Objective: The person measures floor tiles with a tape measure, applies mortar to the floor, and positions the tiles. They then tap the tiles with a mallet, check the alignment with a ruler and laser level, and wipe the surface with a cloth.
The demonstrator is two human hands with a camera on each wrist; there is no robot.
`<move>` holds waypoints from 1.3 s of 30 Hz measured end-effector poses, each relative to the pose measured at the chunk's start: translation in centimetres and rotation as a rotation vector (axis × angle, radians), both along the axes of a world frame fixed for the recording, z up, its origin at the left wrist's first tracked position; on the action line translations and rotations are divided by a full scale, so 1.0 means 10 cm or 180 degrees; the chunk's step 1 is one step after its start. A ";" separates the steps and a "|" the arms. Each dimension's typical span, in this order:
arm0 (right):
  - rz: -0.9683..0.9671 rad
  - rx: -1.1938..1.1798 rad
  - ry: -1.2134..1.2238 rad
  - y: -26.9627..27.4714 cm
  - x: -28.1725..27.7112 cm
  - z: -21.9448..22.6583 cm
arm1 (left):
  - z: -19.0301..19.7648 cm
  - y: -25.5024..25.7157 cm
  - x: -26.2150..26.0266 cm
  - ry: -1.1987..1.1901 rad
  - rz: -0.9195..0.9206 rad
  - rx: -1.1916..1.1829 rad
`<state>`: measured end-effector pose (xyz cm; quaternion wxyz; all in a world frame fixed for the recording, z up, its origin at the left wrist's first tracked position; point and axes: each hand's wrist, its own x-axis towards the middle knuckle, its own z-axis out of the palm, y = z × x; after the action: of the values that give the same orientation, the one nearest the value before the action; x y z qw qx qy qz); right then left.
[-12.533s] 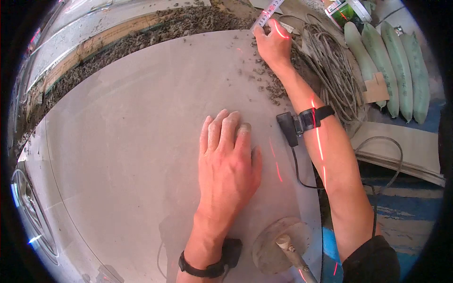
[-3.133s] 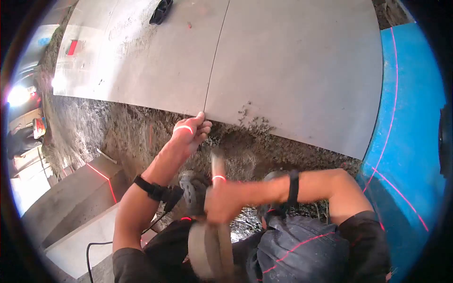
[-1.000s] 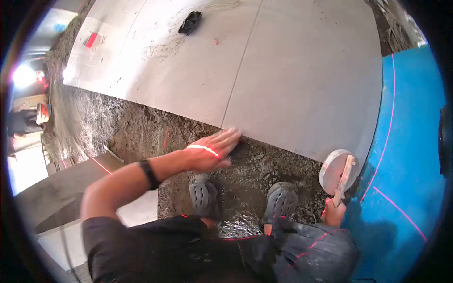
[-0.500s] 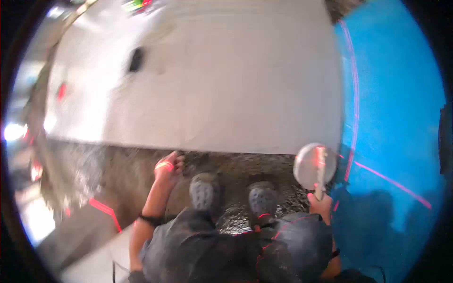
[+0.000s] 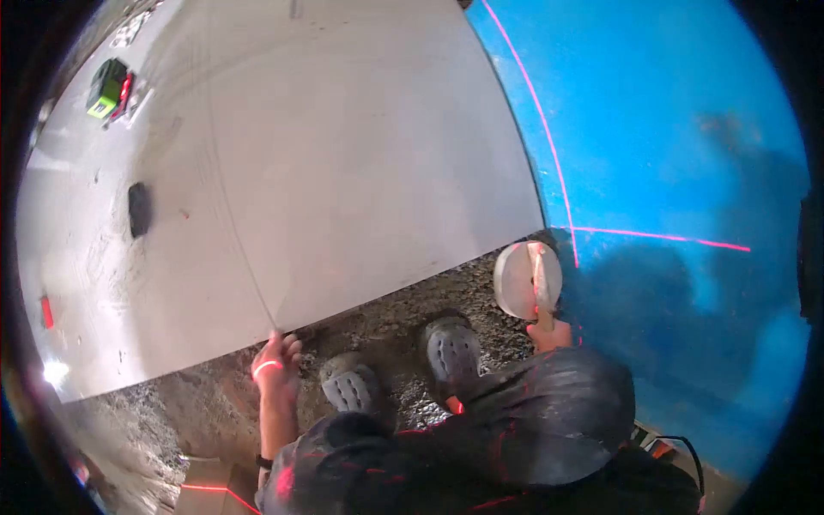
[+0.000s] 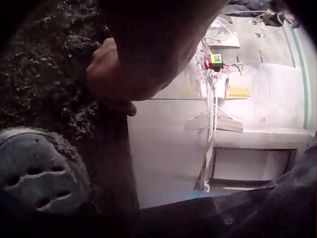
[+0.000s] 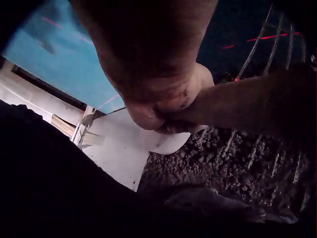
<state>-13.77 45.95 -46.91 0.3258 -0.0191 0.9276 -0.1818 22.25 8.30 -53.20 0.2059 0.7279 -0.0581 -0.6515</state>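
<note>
Blue painted surface point(image 5: 652, 103) beside flat grey slab point(image 5: 360, 154), likely brittle; left hand point(image 5: 279, 354) at edge, half-curled, hold unclear. Pale disc-headed wooden mallet point(image 5: 518, 283) near slab's corner: seems head-heavy, lifts best by handle point(image 5: 544, 319), right hand point(image 5: 551, 336) wrapped round.

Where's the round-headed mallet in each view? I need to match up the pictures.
Head: mallet right of centre, held in the right hand.
Left wrist: not in this picture.
Right wrist: handle right of centre, pale head below the hand.
Shared landmark: the pale slab, upper left in head, just below centre in left wrist, lower left in right wrist.
</note>
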 end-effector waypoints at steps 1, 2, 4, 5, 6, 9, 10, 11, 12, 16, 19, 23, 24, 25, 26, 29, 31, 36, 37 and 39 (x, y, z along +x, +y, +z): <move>0.0202 -0.0069 0.0116 -0.01 -0.01 0.01 | -0.10 0.03 0.02 0.0188 0.0079 0.0013; 0.0434 -0.0162 0.0196 0.00 -0.04 -0.03 | -0.47 0.10 0.39 0.1410 0.0043 -0.0256; 0.1538 0.0612 0.0598 0.22 -0.17 -0.26 | -0.27 0.06 0.17 0.0890 0.0146 -0.0077; 0.1729 0.0806 0.0595 0.14 -0.17 -0.30 | -0.23 0.07 0.22 0.1224 0.0303 -0.0113; 0.1367 0.0555 0.0226 0.14 -0.22 -0.30 | -0.22 0.09 0.22 0.1355 0.0451 -0.0132; 0.0875 -0.0094 -0.0434 0.59 -0.45 -0.54 | -0.03 0.08 -0.02 0.0679 0.0456 -0.0157; 0.1409 -0.0010 -0.0091 0.64 -0.49 -0.51 | -0.09 0.12 -0.02 0.0555 0.0489 -0.0197; 0.1681 0.0023 0.0088 0.60 -0.51 -0.48 | -0.08 0.12 -0.03 0.0476 0.0476 -0.0160; 0.1945 0.0061 0.0285 0.56 -0.52 -0.44 | -0.06 0.12 -0.04 0.0413 0.0433 -0.0113; 0.2092 0.0024 0.0525 0.29 -0.35 -0.32 | -0.12 0.13 -0.03 0.0416 0.0474 -0.0003; 0.0482 0.0304 -0.0140 0.15 -0.31 -0.34 | -0.04 0.09 -0.02 0.0430 0.0337 -0.0020; -0.0489 0.0581 -0.0134 0.03 -0.28 -0.46 | -0.02 0.06 -0.01 0.0424 0.0120 -0.0032; -0.0759 0.0679 -0.0056 -0.01 -0.29 -0.50 | -0.01 0.05 -0.01 0.0426 0.0074 -0.0032; -0.0904 0.0734 -0.0023 -0.04 -0.29 -0.50 | -0.02 0.05 -0.01 0.0420 0.0079 -0.0033; -0.1004 0.0778 -0.0022 -0.06 -0.28 -0.49 | -0.02 0.05 -0.02 0.0442 0.0089 -0.0038; -0.0600 0.0390 -0.0193 -0.12 -0.19 -0.28 | -0.05 0.03 -0.02 0.0456 0.0095 -0.0101; 0.0574 0.0354 0.1069 0.12 0.17 -0.34 | -0.03 0.07 -0.03 0.0429 0.0074 -0.0097; 0.0550 0.0115 0.0660 0.13 -0.17 -0.46 | -0.11 0.07 -0.02 0.0512 0.0084 -0.0128; 0.0337 0.0099 0.0436 0.09 -0.20 -0.43 | -0.12 0.06 -0.02 0.0512 0.0155 -0.0138; 0.0238 0.0052 0.0278 0.05 -0.21 -0.37 | -0.12 0.08 -0.04 0.0356 0.0298 -0.0165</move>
<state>-15.83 46.44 -50.58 0.2917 -0.0590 0.9410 -0.1609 21.89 9.11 -54.45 0.2579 0.6867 -0.0291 -0.6791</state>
